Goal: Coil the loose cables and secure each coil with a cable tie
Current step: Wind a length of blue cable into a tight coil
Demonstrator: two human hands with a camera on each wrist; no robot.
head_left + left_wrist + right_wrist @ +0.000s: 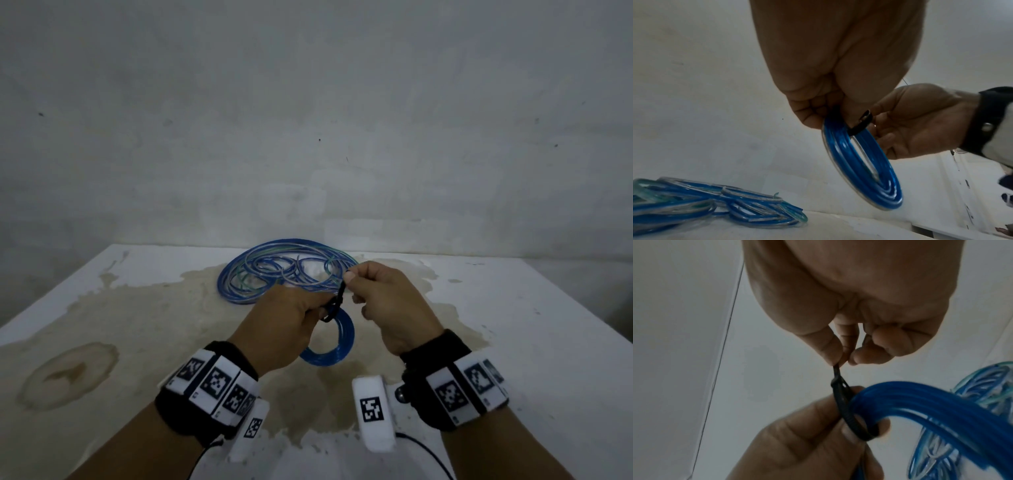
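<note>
— Blue coil (331, 346) held up off the tabletop (513, 342), above its middle toward the near edge, gripped at the top in the curled fingers of the left hand (284, 329). Black cable tie (334, 305) looped round the bundle right beside that grip.

— And the right hand (387, 305)?

— Pinching the tie's free tail between thumb and fingertip, the other fingers curled in, holding nothing else. From the right wrist view, loop (851, 415) slack, a gap showing between strap and strands.

— So, tightening. How best?

— Probably pull the tail straight away from the head, in line with the strap, not sideways. Keep the left grip close to the loop so that no turn slips out while it closes. Stop once the strands sit snug; likely no need to crush soft tubing.

— Risk?

— Thin tail, small pinch: could slide out of the fingers. Worth re-gripping nearer the head if so. Left fingertip close under the strap too, so better kept clear of the closing loop.

— More to do afterwards?

— Loose cables (284, 270) lying in a tangle near the far edge of the tabletop, well apart from the held coil, with no tie visible on them.
</note>
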